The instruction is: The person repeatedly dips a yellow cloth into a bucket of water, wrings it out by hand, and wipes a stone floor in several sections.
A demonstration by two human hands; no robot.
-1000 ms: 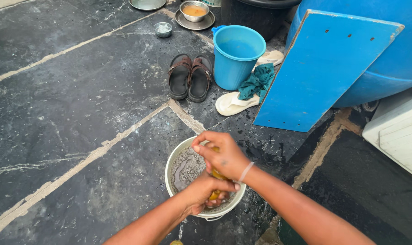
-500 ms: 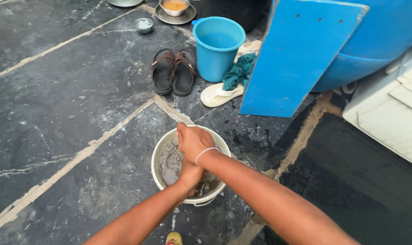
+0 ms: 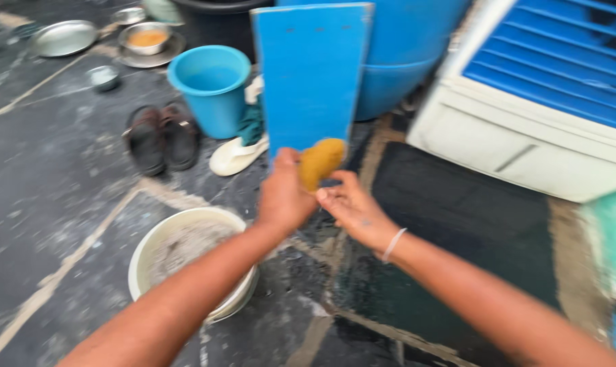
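Dark stone floor below, left hand (image 3: 284, 197) fingers pinch yellow sponge (image 3: 320, 162) (blurred); right hand (image 3: 349, 207) fingers loosely spread, touching it.

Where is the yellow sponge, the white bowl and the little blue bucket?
yellow sponge (image 3: 320, 162), head view, middle of its top face.
white bowl (image 3: 160, 232), head view, upper left rim.
little blue bucket (image 3: 220, 109), head view, front of its outer wall.

Blue bucket (image 3: 213, 87) nr sandals (image 3: 162, 138), blue board (image 3: 311, 75) behind.
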